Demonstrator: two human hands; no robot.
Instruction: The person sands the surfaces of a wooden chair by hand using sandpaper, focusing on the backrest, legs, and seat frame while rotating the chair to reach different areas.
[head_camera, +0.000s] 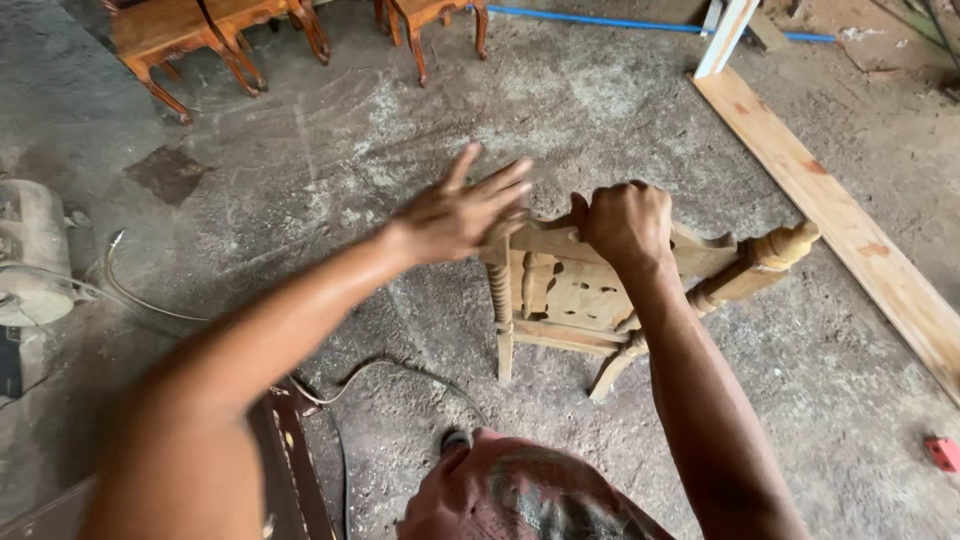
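Head view: unfinished carved wooden chair (600, 290) stands on the dusty concrete floor (350, 150), right hand (628, 222) with fingers clamped on its top rail, left hand (460, 210) flat with fingers spread at the rail's left end, plank (850, 230) lying to the right.

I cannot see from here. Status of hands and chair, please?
Right hand shut on chair frame top rail. Left hand open, flat at its corner. Cable on floor nearby.
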